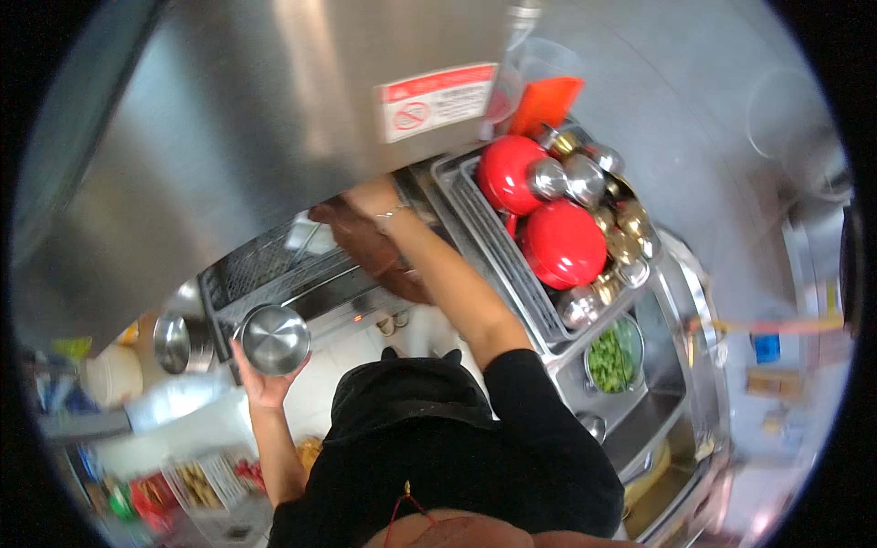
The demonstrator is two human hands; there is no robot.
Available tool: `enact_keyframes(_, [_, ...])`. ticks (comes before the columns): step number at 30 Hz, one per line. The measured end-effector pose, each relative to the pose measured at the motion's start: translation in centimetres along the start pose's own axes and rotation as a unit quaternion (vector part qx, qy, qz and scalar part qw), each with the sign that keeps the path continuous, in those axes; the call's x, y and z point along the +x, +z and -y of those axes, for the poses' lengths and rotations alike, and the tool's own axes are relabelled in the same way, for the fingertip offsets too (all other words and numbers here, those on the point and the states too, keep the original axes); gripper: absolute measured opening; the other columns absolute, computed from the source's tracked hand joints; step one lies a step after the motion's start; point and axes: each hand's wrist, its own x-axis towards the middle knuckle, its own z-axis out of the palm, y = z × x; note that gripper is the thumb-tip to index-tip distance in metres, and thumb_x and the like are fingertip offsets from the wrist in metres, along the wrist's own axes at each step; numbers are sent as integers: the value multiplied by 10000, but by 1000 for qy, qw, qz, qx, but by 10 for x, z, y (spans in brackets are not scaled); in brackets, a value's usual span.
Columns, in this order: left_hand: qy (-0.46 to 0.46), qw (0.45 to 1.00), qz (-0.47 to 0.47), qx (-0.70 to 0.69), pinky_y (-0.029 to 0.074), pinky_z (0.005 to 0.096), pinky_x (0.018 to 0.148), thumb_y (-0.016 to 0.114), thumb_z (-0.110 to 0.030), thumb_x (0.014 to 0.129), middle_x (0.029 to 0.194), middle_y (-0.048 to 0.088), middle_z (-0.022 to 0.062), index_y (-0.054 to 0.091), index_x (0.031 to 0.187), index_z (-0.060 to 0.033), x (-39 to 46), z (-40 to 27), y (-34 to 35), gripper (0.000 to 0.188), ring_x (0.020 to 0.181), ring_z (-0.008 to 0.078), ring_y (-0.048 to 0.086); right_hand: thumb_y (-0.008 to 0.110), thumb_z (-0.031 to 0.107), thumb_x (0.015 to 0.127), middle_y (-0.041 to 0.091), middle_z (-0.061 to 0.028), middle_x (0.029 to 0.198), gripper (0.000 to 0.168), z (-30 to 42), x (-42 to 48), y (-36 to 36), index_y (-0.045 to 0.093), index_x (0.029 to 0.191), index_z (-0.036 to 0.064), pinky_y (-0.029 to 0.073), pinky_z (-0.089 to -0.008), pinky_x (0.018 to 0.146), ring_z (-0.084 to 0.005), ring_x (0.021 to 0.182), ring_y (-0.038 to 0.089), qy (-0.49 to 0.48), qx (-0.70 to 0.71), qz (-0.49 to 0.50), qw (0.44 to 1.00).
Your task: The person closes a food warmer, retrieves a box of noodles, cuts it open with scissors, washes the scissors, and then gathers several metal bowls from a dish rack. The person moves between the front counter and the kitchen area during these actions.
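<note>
My left hand [269, 383] holds a round stainless steel bowl [275, 340] from below, its shiny inside facing up. With the right arm stretched forward, my right hand [373, 198] is at a brown cloth [373, 250], under the edge of a large stainless steel hood or door [240, 130]. Blur and the steel edge hide its fingers, so its grip does not show. A white object [312, 234] lies on the dark mesh rack left of the cloth.
On the right, a rack [500, 257] holds red bowls [563, 243] and several metal bowls [584, 179]. Beyond it is a steel sink [658, 411] with a container of green leaves [613, 356]. Metal pots [173, 342] stand at left; crates of produce [199, 483] sit lower left.
</note>
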Motion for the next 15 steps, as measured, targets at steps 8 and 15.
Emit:
enact_keyframes(8, [-149, 987, 48, -42, 363, 587, 954, 505, -698, 759, 1345, 395, 158, 389, 1331, -176, 41, 43, 63, 783, 1231, 427, 368, 703, 244, 715, 543, -165, 1164, 522, -33, -136, -79, 516, 1146, 15, 432, -393, 912, -333, 1081, 521, -20, -139, -42, 989])
enact_keyframes(15, [-256, 962, 100, 3, 260, 565, 1039, 520, -696, 743, 1374, 381, 128, 353, 1355, -164, 87, 124, 111, 829, 1269, 335, 352, 852, 258, 512, 321, -241, 1351, 1084, -92, -325, -224, 236, 1363, -9, 311, -437, 1031, -407, 1232, 354, 279, -342, -308, 843])
